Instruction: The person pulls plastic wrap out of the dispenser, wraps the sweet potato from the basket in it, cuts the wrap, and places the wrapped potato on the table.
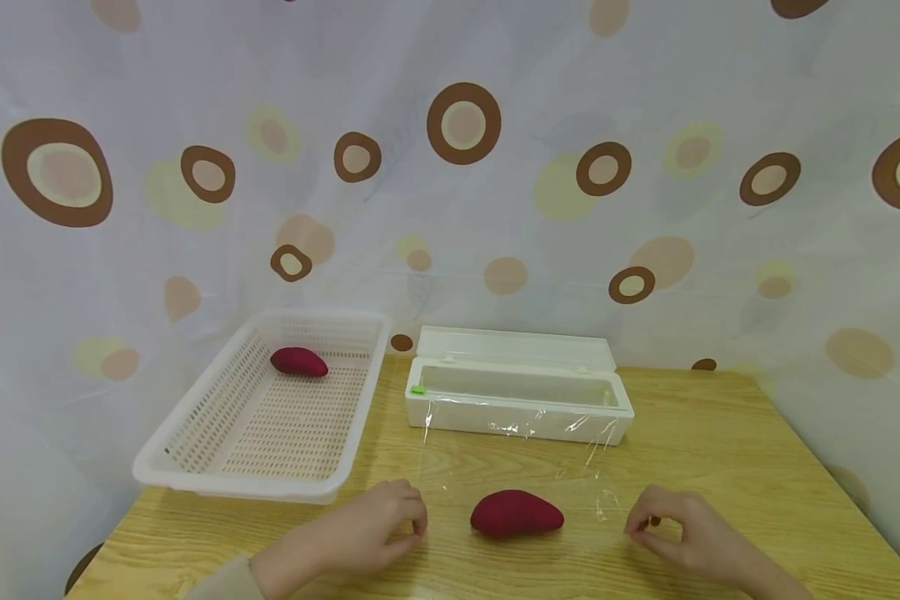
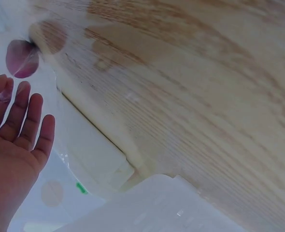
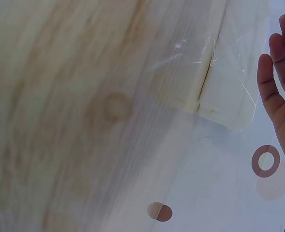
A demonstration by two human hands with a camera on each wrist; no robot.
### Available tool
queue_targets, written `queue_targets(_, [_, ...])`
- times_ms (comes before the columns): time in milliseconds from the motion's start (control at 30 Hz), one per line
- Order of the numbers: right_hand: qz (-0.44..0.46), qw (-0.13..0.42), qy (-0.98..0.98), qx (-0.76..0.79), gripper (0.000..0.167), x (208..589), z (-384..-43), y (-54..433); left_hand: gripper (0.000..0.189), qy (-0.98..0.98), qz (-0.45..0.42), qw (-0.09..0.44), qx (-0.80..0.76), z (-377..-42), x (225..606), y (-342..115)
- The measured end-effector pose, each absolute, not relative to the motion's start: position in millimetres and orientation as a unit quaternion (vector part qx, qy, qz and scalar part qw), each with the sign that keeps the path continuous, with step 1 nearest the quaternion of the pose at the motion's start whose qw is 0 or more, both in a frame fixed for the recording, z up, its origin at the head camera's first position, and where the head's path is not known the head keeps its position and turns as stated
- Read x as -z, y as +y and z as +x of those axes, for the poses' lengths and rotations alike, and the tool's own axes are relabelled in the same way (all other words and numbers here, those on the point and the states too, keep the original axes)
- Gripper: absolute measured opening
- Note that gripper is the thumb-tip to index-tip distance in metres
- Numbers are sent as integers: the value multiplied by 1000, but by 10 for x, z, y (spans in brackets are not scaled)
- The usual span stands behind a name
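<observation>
Two corners of clear film (image 1: pixel 521 465) are pinched in my left hand (image 1: pixel 378 529) and right hand (image 1: pixel 690 533); the red sweet potato (image 1: pixel 516 514) lies in front of the white box (image 1: pixel 517 348). Uneven tugging could crumple the film.

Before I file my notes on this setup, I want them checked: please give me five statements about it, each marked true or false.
1. One sweet potato lies in the basket. True.
2. The lid of the box is open. True.
3. The basket stands right of the box. False: it is to the left.
4. Film runs from the box toward the hands. True.
5. The other sweet potato is in the box. False: it lies between the left hand and right hand.
</observation>
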State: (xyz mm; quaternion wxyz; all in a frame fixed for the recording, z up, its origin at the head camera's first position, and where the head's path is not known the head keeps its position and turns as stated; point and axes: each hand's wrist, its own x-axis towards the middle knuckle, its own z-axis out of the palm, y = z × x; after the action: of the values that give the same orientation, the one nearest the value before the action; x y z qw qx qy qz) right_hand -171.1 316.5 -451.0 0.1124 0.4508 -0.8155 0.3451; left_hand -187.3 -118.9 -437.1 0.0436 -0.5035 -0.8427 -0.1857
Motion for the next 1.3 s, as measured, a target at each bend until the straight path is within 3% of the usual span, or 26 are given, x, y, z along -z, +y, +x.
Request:
queue_targets(467, [409, 132, -838, -337, 36, 4555, -1785, 3176, 13, -896, -390, 18, 213, -1931, 4417, -1124])
queue_targets(933, [379, 99, -856, -338, 25, 4527, -1859, 3157, 14, -923, -329, 10, 201, -1989, 4486, -1072])
queue_targets(1300, [332, 44, -884, -326, 12, 4548, -1926, 3144, 15, -937, -304, 22, 172, -2030, 4488, -1018])
